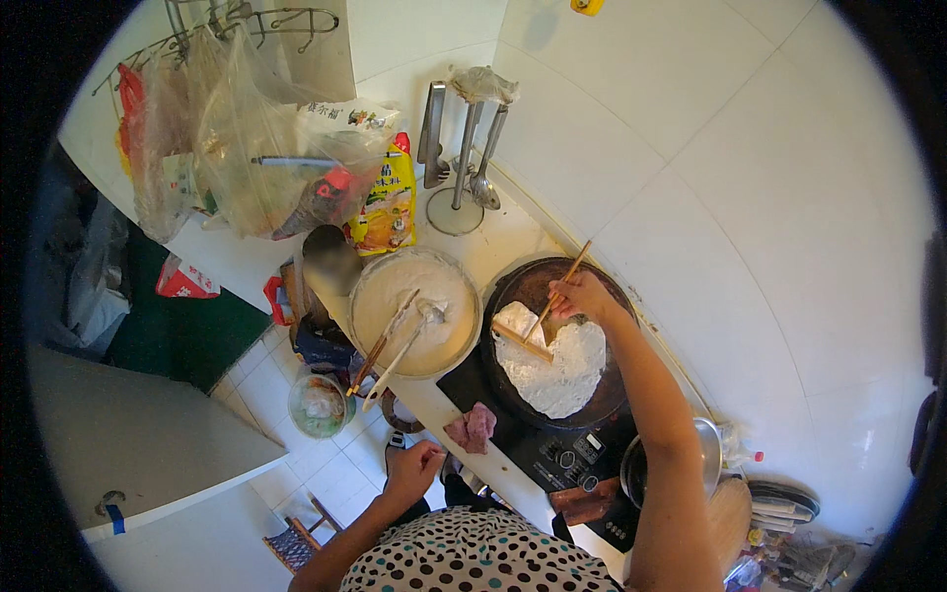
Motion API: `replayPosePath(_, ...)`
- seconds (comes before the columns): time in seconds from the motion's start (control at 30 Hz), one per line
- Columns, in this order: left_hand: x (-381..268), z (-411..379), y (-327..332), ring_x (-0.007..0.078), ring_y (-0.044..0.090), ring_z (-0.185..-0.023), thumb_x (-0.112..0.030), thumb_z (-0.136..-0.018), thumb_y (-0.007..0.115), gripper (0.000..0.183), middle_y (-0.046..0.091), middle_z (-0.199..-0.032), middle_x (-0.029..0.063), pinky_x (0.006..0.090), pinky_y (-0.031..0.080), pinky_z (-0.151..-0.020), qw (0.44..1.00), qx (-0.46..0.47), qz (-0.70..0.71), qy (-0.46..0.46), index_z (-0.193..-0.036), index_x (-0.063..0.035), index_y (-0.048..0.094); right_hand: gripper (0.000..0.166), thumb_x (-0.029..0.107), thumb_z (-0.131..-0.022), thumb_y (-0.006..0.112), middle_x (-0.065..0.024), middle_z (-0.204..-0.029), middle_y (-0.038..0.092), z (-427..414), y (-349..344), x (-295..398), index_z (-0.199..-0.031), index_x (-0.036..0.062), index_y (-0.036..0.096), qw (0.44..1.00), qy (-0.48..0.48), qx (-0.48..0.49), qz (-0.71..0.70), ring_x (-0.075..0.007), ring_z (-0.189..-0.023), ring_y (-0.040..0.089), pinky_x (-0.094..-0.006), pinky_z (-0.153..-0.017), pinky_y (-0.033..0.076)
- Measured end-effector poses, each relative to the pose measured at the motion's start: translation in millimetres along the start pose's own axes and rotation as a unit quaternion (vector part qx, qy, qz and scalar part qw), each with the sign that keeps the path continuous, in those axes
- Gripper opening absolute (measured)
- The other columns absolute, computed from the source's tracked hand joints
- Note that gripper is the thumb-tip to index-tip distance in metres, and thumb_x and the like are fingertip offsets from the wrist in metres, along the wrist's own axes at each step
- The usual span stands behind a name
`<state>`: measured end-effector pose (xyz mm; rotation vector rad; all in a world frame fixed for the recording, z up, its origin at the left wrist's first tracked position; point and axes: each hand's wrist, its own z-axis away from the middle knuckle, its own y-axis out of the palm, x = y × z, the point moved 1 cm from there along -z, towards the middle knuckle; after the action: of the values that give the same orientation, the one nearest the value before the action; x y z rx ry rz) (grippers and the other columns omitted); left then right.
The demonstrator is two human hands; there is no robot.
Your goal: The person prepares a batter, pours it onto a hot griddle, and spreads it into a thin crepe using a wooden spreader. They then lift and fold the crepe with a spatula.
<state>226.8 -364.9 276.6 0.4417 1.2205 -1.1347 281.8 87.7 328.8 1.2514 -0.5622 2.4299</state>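
Note:
My right hand [581, 297] grips the handle of a T-shaped wooden batter spreader [523, 342] over a round dark griddle [618, 388]. The spreader's crossbar rests on white batter [551, 370], which covers the griddle's left and lower middle in an uneven layer. My left hand [414, 468] is held in front of my body with curled fingers, off the counter; nothing shows in it. Left of the griddle stands a large bowl of pale batter [451, 325], with a ladle [399, 361] and wooden chopsticks [381, 342] in it.
The griddle sits on a black induction cooker [551, 462]. A pinkish cloth [472, 428] lies at the counter's edge. Behind stand a utensil rack [456, 211] and a yellow seasoning bag [392, 203]. A metal pot [709, 451] is beside my right arm. Plastic bags [244, 148] hang at left.

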Motion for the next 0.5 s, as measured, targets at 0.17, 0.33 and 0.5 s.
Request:
replayPosePath(0.17, -114, -18, -17, 0.0134, 0.053, -0.057, -0.016, -0.088, 0.065, 0.016, 0.058, -0.064, 0.0051, 0.0281, 0.044, -0.056, 0.970, 0.211, -0.021, 0.119, -0.089, -0.0016, 0.060, 0.030, 0.028, -0.094, 0.058, -0.0105, -0.069, 0.066, -6, -21, 4, -0.084, 0.0003, 0.064, 0.996, -0.020, -0.085, -0.032, -0.0178, -0.058, 0.067, -0.0260, -0.054, 0.055)
replayPosePath(0.33, -272, 10, -27, 0.0103, 0.054, -0.070, -0.018, -0.090, 0.063, 0.016, 0.058, -0.077, 0.0044, 0.0264, 0.043, -0.062, 0.801, 0.478, 0.268, 0.240, -0.085, -0.0034, 0.060, 0.031, 0.030, -0.092, 0.061, -0.0089, -0.068, 0.065, 4, -7, -3, -0.083, 0.0004, 0.064, 0.999, 0.015, 0.007, -0.039, -0.0178, -0.057, 0.066, -0.0264, -0.053, 0.055)
replayPosePath(0.5, -342, 52, 22, 0.0128, 0.054, -0.070, -0.017, -0.090, 0.063, 0.013, 0.057, -0.075, 0.0054, 0.0262, 0.042, -0.062, 0.482, 0.717, 0.440, 0.246, -0.085, -0.0051, 0.061, 0.030, 0.029, -0.091, 0.062, -0.0086, -0.068, 0.065, -7, -8, -2, -0.082, 0.0007, 0.065, 0.998, 0.024, -0.034, -0.043, -0.0177, -0.057, 0.066, -0.0262, -0.052, 0.054)
